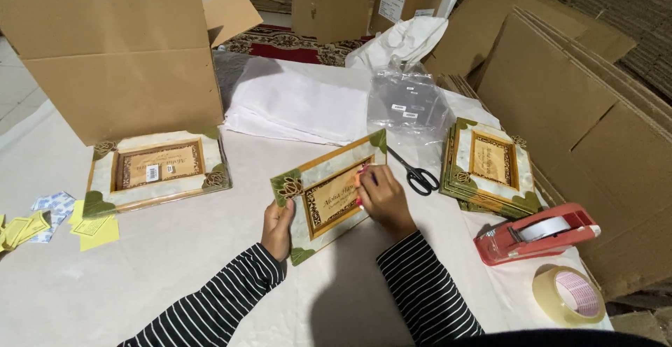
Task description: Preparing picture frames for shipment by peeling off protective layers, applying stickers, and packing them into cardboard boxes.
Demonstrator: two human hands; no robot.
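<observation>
Our left hand [277,227] steadies the decorated frame [327,193] on the desk [175,277] while our right hand [381,196], grip pinching a small pink item [361,176], could smudge its panel if pressed carelessly.

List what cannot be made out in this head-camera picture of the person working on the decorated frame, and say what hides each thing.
- Small pink object in the right hand: mostly covered by the fingers, kind unclear.
- Inside of the open cardboard box: hidden by its own wall.
- Lower frames in the right-hand frame stack: covered by the top frame.
- Tape roll: partly cut off near the picture's bottom edge.
- Left hand palm side: hidden beneath the held frame.
</observation>
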